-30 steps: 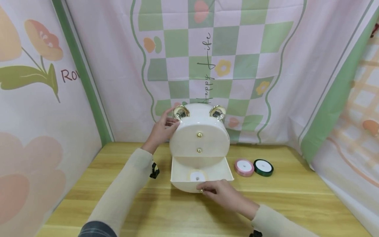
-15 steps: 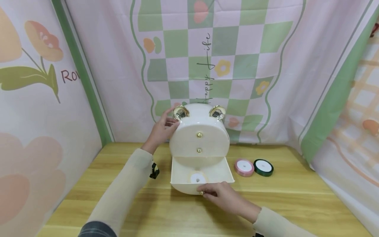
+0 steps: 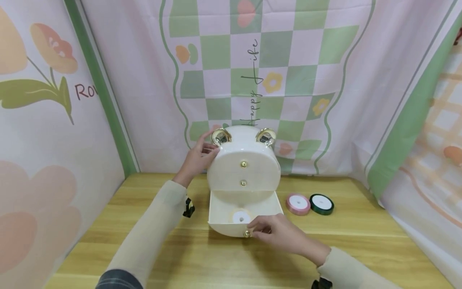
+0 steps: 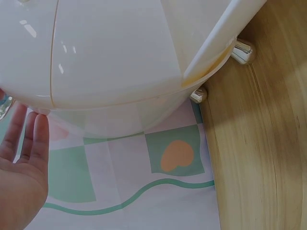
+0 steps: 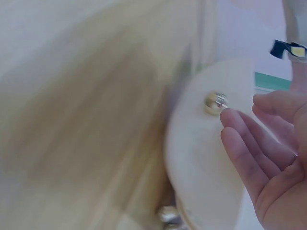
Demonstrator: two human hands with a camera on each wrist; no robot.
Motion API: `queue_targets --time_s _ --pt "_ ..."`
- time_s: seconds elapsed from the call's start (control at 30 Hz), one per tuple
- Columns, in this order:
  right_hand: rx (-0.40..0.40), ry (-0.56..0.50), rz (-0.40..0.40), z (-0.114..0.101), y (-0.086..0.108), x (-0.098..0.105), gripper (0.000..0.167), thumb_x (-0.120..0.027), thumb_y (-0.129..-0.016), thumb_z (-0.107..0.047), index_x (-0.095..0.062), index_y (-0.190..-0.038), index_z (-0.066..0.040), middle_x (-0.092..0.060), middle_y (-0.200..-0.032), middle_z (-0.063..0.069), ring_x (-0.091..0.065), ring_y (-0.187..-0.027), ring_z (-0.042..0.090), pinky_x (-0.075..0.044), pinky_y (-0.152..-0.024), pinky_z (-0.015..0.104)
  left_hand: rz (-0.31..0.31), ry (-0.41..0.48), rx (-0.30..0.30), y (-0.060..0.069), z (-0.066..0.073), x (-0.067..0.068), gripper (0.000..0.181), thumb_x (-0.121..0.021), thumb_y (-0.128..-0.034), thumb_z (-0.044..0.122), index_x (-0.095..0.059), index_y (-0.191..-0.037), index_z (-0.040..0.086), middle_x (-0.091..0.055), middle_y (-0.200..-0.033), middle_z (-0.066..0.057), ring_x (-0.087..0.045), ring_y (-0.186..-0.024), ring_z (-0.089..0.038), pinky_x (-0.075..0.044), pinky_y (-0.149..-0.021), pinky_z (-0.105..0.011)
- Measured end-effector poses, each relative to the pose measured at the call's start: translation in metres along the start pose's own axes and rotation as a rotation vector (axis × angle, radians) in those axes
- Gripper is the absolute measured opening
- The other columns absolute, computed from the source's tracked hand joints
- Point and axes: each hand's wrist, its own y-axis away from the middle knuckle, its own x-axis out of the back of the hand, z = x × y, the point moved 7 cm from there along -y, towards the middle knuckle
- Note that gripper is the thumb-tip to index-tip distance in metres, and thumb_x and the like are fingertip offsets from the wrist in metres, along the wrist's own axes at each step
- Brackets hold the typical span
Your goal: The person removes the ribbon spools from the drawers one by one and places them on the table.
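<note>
A cream storage box (image 3: 231,172) with gold ear-like trims stands on the table, its bottom drawer (image 3: 225,229) pulled out. Inside that drawer lies a pale ribbon spool (image 3: 239,216) with a white face. My left hand (image 3: 198,158) rests against the box's upper left side; in the left wrist view its fingers (image 4: 41,139) look straight along the shell. Just right of the drawer's gold knob (image 3: 247,233) is my right hand (image 3: 278,233), its fingers loosely bent and holding nothing. The right wrist view has the fingertips close beside the knob (image 5: 216,103).
To the right of the box, a pink ribbon spool (image 3: 298,204) and a dark green ribbon spool (image 3: 321,204) lie side by side on the wooden table (image 3: 361,241). A patterned curtain (image 3: 274,48) hangs behind the table. Two further gold knobs mark the box's upper front.
The drawer came slightly further out toward me, then my right hand let go of its knob and shifted a little right. My left hand has stayed on the box.
</note>
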Motion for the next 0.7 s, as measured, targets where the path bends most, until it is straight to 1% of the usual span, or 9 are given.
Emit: queue_targets --time_s 0.13,0.2,0.37,0.5,0.6,0.7 --pt "-0.016 0.005 0.013 -0.004 -0.002 0.013 0.010 -0.070 -0.096 -0.015 -0.074 -0.105 -0.015 -0.074 -0.087 -0.003 -0.065 -0.074 0.003 -0.055 -0.065 0.025 0.001 0.001 -0.001 0.000 0.000 0.001 0.064 -0.065 -0.0997 0.032 -0.032 -0.153 0.046 -0.063 -0.119 -0.003 -0.059 -0.107 -0.024 -0.054 -0.086 -0.042" --pt "-0.017 0.022 0.028 -0.006 -0.004 0.018 0.009 -0.070 -0.096 -0.018 -0.074 -0.104 -0.016 -0.074 -0.086 -0.006 -0.064 -0.073 0.003 -0.054 -0.064 0.025 0.001 0.004 0.000 0.000 -0.001 0.001 0.064 -0.065 -0.0996 0.032 -0.032 -0.153 0.046 -0.064 -0.119 -0.003 -0.059 -0.107 -0.025 -0.054 -0.086 -0.042" --pt "0.000 0.047 0.028 -0.009 -0.010 0.025 0.010 -0.071 -0.095 -0.018 -0.074 -0.104 -0.014 -0.072 -0.085 -0.012 -0.065 -0.075 0.003 -0.055 -0.066 0.025 0.000 0.006 0.001 0.000 -0.001 0.000 0.064 -0.065 -0.0994 0.031 -0.032 -0.153 0.044 -0.064 -0.119 -0.004 -0.059 -0.107 -0.025 -0.054 -0.086 -0.043" --pt "0.050 0.043 -0.007 -0.012 -0.019 0.030 0.009 -0.072 -0.094 -0.014 -0.073 -0.103 -0.014 -0.073 -0.088 -0.010 -0.067 -0.078 0.004 -0.057 -0.068 0.025 0.000 0.008 0.001 0.000 0.000 0.000 0.065 -0.065 -0.0992 0.032 -0.032 -0.153 0.045 -0.064 -0.119 -0.004 -0.059 -0.107 -0.025 -0.055 -0.086 -0.043" --pt "0.093 0.060 -0.056 -0.012 -0.028 0.034 0.010 -0.072 -0.094 -0.012 -0.073 -0.103 -0.014 -0.073 -0.092 -0.007 -0.068 -0.081 0.005 -0.058 -0.071 0.025 -0.001 0.008 0.002 0.000 0.000 0.000 0.065 -0.065 -0.0991 0.033 -0.032 -0.153 0.045 -0.064 -0.120 -0.004 -0.059 -0.107 -0.025 -0.055 -0.086 -0.043" --pt "0.121 0.087 -0.114 -0.011 -0.038 0.037 0.012 -0.071 -0.095 -0.013 -0.073 -0.107 -0.013 -0.073 -0.098 -0.002 -0.068 -0.086 0.006 -0.058 -0.075 0.027 -0.004 0.007 0.005 0.000 0.000 0.000 0.065 -0.065 -0.0992 0.034 -0.031 -0.154 0.044 -0.063 -0.120 -0.003 -0.059 -0.108 -0.025 -0.055 -0.085 -0.043"
